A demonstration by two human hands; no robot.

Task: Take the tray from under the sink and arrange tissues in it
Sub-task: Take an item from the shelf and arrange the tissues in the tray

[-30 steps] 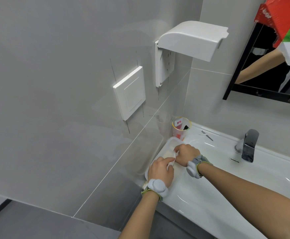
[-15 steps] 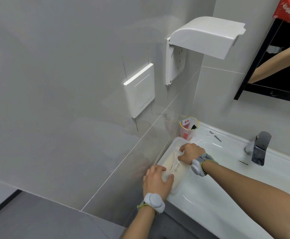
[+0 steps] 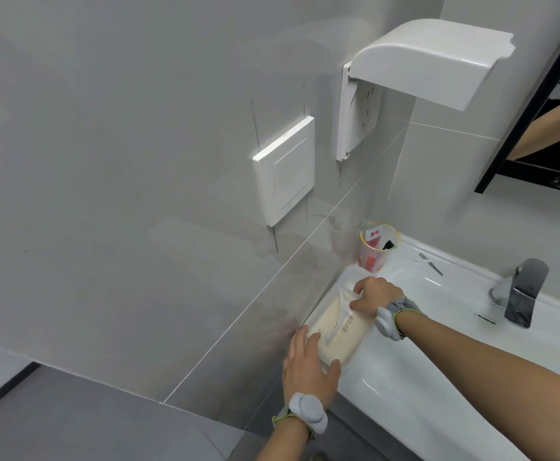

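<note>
A white tray lies on the sink's left rim against the wall. A cream tissue pack with small print lies inside it. My left hand is at the tray's near end, its fingers spread and its thumb against the pack's near edge. At the pack's far end, my right hand has its fingers curled and pinches the wrapper. Both wrists carry grey bands.
A clear cup with a toothpaste tube stands just beyond the tray. The white sink has a chrome faucet at right. On the wall are a switch plate, a covered outlet and a black-framed mirror.
My hands have moved apart along the tissue pack: the left slid back to the tray's near end, the right stayed at the far end. The view shifted left.
</note>
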